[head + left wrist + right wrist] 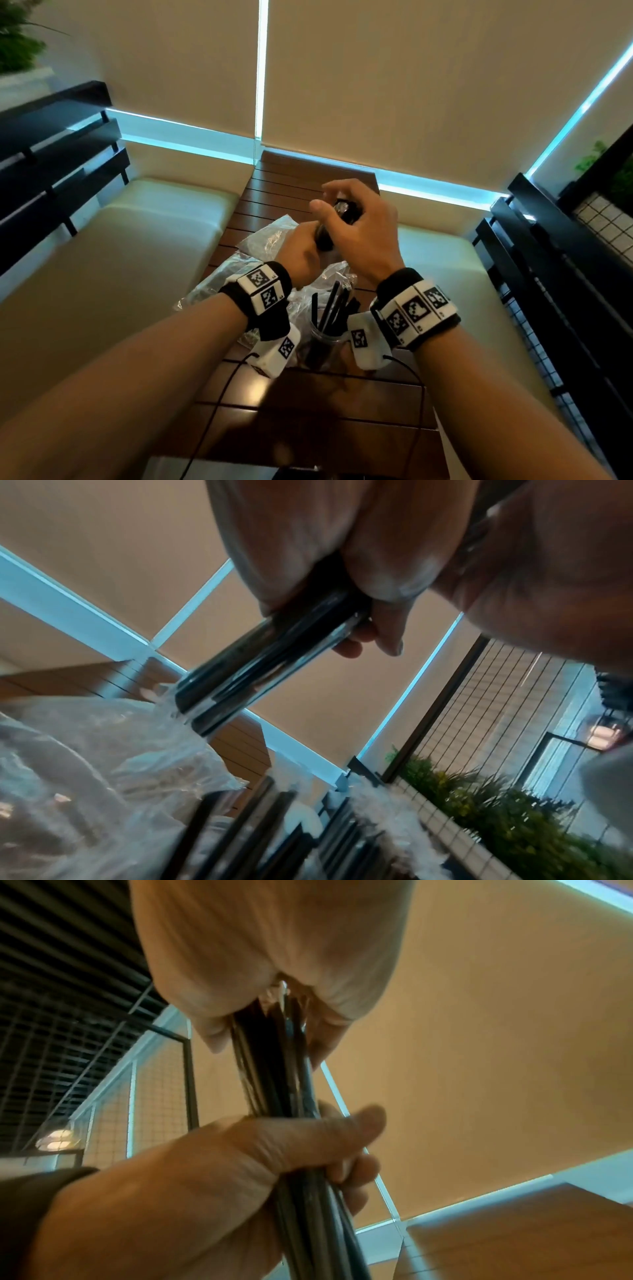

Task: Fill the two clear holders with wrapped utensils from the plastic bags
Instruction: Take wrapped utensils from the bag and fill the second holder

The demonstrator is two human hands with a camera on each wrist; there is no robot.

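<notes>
Both hands are wrapped around one bundle of black wrapped utensils [325,236] at mid-frame in the head view: left hand [301,253] fisted round the lower end, right hand [363,233] curled over the top, too tight a bunch to count. Right below them, one clear holder [323,346] stands on the wooden table [308,404] with roughly five black sticks in it. At least two crinkly plastic bags [263,236] sit left of it.

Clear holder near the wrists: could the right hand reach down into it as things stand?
Probably not yet: the right hand and left hand both grip the utensil bundle above the clear holder, whose mouth already holds upright utensils.
</notes>
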